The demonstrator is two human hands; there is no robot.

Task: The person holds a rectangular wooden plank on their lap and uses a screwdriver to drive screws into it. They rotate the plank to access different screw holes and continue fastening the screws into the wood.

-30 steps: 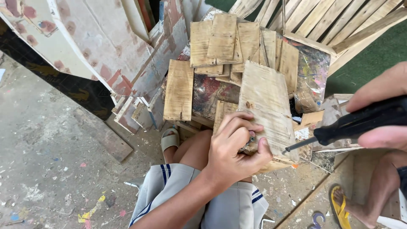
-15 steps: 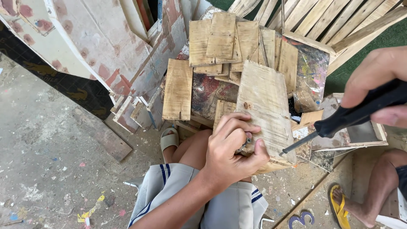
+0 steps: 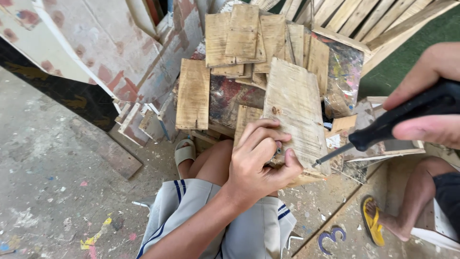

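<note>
My left hand (image 3: pixel 258 160) grips the near end of a pale wooden plank (image 3: pixel 297 108), fingers curled around a small metal piece at its lower edge. The plank tilts up and away over my knee. My right hand (image 3: pixel 431 96) holds a black-handled screwdriver (image 3: pixel 383 129) at the right; its metal tip points left and sits close to the plank's near right edge. I sit with grey shorts (image 3: pixel 225 225) and bare knees below the plank.
A heap of short wooden boards (image 3: pixel 249 43) lies ahead against paint-stained panels (image 3: pixel 86 43). Wooden slats (image 3: pixel 364 14) lean at the top right. Another person's leg with a yellow sandal (image 3: pixel 373 225) rests at lower right. Concrete floor (image 3: pixel 57 182) stretches left.
My right hand has lifted a little with the screwdriver, steepening its angle while the tip stays near the plank. My left hand keeps its grip on the plank.
</note>
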